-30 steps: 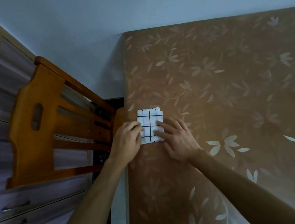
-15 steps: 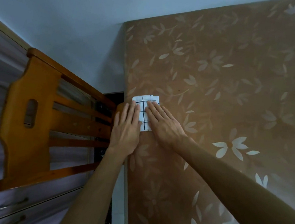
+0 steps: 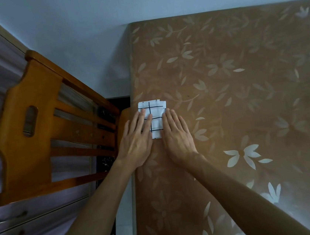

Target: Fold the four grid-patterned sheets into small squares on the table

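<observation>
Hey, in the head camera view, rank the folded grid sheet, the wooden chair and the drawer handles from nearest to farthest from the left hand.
1. The folded grid sheet: pressed under the left hand, on the table.
2. The wooden chair: just left of the table.
3. The drawer handles: far lower left.

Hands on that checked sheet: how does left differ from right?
The left hand lies over the folded sheet, fingers well onto it; the right hand sits at its right edge, mostly on the table. The left angles rightward, the right leftward. Both are flat, fingers straight.
</observation>
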Motion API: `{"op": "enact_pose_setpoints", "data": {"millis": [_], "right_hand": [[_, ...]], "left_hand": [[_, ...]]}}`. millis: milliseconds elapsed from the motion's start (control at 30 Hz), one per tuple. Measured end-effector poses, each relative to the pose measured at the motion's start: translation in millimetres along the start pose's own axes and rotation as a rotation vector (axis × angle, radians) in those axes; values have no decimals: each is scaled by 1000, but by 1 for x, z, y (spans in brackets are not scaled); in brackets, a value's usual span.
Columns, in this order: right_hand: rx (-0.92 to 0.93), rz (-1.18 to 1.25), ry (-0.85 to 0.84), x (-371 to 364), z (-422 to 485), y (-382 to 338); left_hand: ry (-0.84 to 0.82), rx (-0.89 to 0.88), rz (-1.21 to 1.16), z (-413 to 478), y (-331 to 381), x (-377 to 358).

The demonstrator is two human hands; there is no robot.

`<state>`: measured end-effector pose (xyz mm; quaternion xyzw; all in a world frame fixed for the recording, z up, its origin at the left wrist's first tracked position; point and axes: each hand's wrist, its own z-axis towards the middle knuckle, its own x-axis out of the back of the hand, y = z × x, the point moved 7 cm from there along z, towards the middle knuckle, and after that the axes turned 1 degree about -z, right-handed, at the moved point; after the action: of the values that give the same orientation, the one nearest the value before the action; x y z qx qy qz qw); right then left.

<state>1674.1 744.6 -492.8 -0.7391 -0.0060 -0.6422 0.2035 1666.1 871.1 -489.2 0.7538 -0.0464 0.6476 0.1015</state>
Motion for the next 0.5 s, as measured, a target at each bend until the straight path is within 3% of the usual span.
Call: {"op": "enact_pose_setpoints", "data": {"millis": [200,267,400,500], "right_hand": [[17,76,-24,7,12,-17],[43,68,-4,11,12,-21],[113,-70,-157,-1,14,-19],[117,-56,-165,10,13,-22]], "left_hand": [[-26,-5,58,3,-7,3],[-35,0,31,4,-5,3],[-112,13,-51,3,-7,4],[-115,40,-179,5,-7,17]]}}
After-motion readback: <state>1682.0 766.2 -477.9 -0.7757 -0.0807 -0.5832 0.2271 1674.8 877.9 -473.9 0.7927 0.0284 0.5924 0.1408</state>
